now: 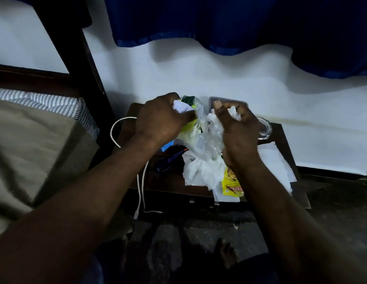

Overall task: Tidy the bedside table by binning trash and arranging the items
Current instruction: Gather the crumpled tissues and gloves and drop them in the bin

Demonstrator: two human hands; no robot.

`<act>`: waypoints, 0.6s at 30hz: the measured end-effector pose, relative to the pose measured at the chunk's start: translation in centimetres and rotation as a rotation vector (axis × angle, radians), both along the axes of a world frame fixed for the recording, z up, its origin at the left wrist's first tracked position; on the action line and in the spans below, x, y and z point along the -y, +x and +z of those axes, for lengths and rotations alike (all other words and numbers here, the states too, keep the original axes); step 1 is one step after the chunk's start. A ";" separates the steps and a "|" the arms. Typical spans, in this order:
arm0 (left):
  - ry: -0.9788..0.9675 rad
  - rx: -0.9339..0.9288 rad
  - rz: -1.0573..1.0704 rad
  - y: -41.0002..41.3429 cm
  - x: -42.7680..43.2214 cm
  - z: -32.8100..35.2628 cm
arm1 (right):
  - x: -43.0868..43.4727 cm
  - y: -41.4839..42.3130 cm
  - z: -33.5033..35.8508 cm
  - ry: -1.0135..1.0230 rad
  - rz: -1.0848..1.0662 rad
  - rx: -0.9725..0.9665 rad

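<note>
L. hand (160, 119) grips a green-yellow wrapper (190, 103), fingers curled round it. R. hand (240, 130) pinches a clear plastic bag (211, 138) hanging btwn both hands. Below R. wrist, a yellow sachet (231, 185) lies on the bedside table (168, 181).

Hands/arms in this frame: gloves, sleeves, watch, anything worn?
Nothing worn that shows. The left hand and right hand are bare: no gloves, rings or watch visible. The left forearm and right forearm are uncovered up to the frame edge, with no sleeve in view. The light is dim, so small marks cannot be ruled out.
</note>
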State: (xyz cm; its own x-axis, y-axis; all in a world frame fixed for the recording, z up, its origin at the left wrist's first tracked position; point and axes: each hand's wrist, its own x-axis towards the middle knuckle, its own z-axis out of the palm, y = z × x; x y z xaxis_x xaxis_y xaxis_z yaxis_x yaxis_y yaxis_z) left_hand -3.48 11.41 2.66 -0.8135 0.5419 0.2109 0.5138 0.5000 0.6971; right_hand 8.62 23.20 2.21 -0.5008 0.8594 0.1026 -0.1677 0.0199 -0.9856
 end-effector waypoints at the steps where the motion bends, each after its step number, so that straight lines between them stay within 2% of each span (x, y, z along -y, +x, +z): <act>1: 0.010 -0.013 -0.006 0.4 -0.3 0.1 | -0.1 0.1 -0.1 0.001 -0.009 0.004; 4: 0.029 -0.068 0.002 1.2 -1.3 0.2 | -0.5 0.5 -0.5 -0.024 -0.034 -0.007; 9: 0.178 0.135 0.141 1.6 -2.0 0.1 | -1.5 1.3 -0.6 0.006 -0.065 0.044; 12: 0.245 0.175 0.075 2.4 -2.2 0.2 | -2.0 1.9 -0.4 0.024 -0.090 0.073; 18: 0.238 0.222 -0.003 4.3 -3.9 1.1 | -2.1 2.8 0.3 0.055 -0.063 0.113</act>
